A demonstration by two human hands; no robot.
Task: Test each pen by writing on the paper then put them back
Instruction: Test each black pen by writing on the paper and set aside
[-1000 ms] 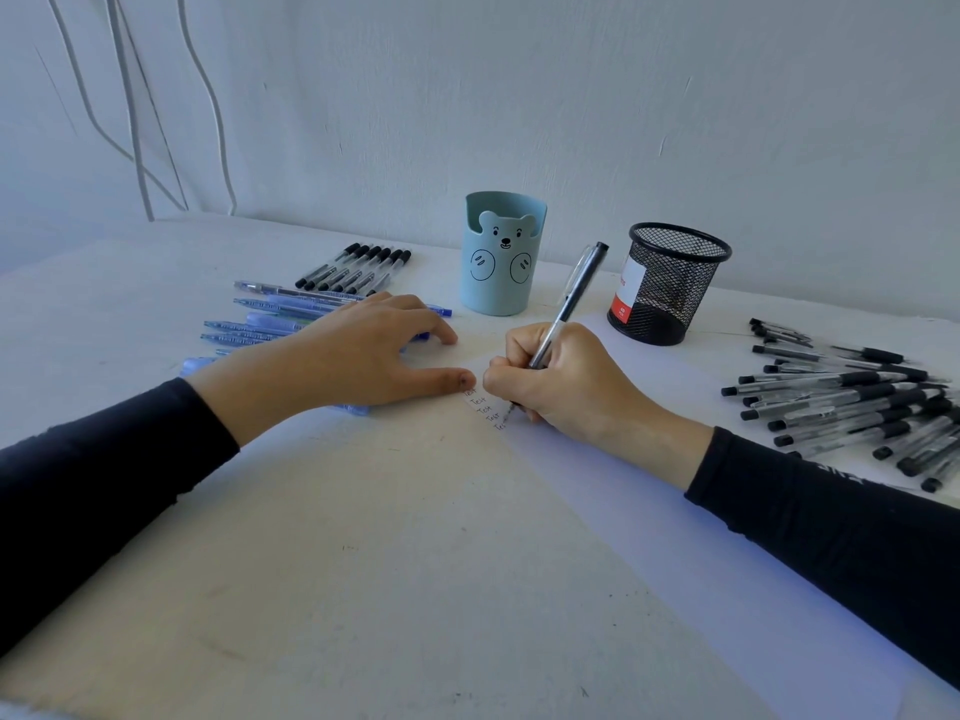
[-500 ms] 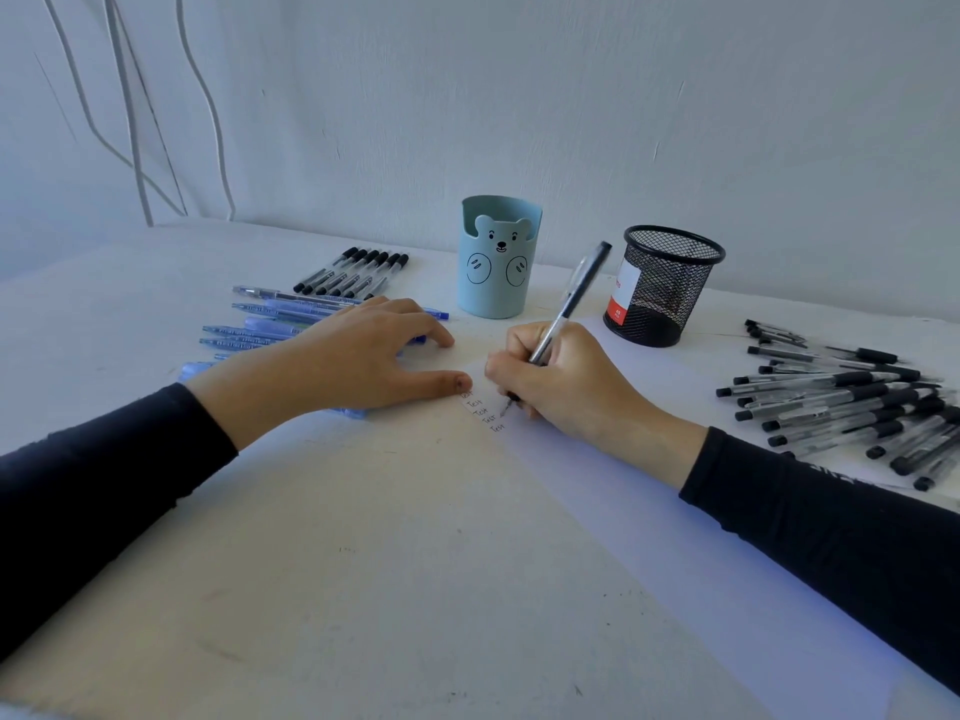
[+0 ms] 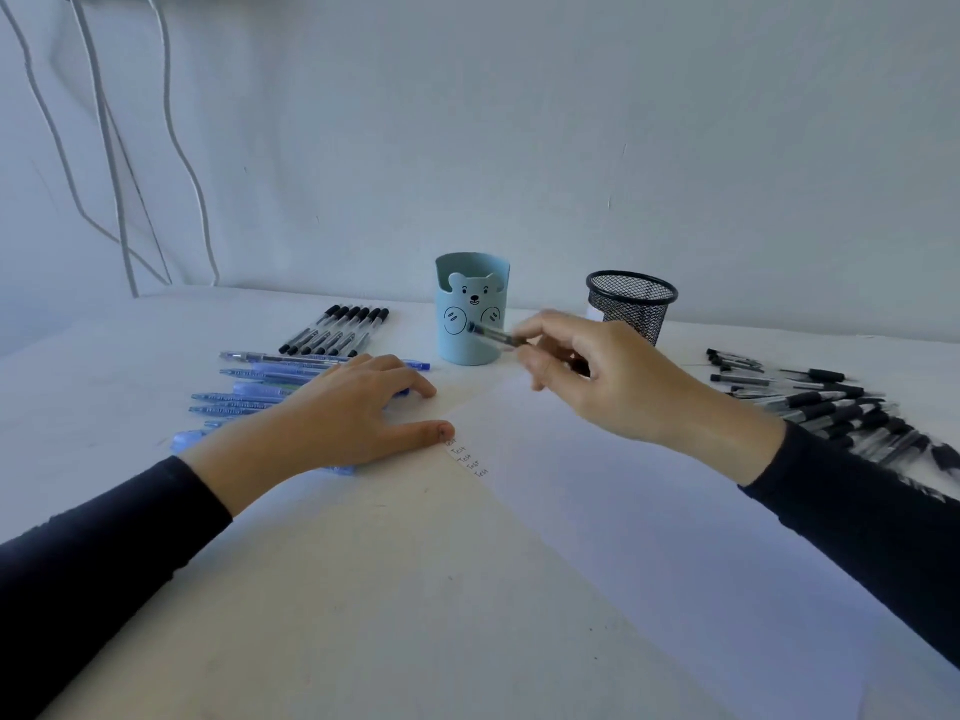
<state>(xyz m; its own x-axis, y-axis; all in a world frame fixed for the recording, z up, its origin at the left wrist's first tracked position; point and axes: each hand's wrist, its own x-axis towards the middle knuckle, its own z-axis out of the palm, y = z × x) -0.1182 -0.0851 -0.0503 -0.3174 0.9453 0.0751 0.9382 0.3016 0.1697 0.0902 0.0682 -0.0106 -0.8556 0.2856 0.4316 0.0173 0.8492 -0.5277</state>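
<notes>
Your right hand (image 3: 608,376) has lifted off the paper (image 3: 623,511) and moved farther away, up toward the blue bear cup (image 3: 470,350). The pen (image 3: 493,336) pinched in your fingers no longer stands with its tip on the sheet. It now lies nearly level in the air, one end pointing left across the cup's front. The written lines (image 3: 467,457) now sit well apart from that hand.

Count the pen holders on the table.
2: the blue bear pen cup at centre back, and the black mesh pen cup just right of it, partly behind the right hand.
</notes>
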